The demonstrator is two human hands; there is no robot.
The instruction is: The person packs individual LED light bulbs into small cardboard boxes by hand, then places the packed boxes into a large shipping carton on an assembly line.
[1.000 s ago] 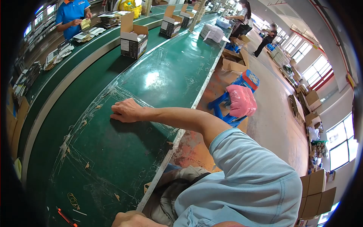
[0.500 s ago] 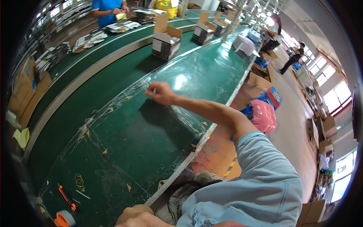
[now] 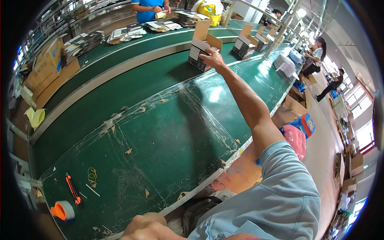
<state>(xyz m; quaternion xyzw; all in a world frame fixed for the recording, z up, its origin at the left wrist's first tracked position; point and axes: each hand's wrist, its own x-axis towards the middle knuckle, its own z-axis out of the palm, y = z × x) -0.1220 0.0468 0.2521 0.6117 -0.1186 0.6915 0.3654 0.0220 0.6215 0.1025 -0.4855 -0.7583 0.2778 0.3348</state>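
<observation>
My right hand reaches out at the upper middle, its fingers bent over the near side of an open cardboard box. This box has dark printed sides, raised flaps and contents too small to tell. At the bottom edge is my left hand, its fingers curled in, and whatever is inside it is hidden. An orange cutter, a roll of tape with an orange core, a yellow band and a thin white stick lie on the green surface at lower left.
The green table carries clear tape strips and brown scraps. Beyond a metal rail, a person in blue handles paper near flat stacks. More open boxes stand farther along. A pink bundle is at the right.
My right hand has moved from above the table to the open box and taken hold of its side. The view has shifted, so the scene sits farther right. My left hand remains at the bottom.
</observation>
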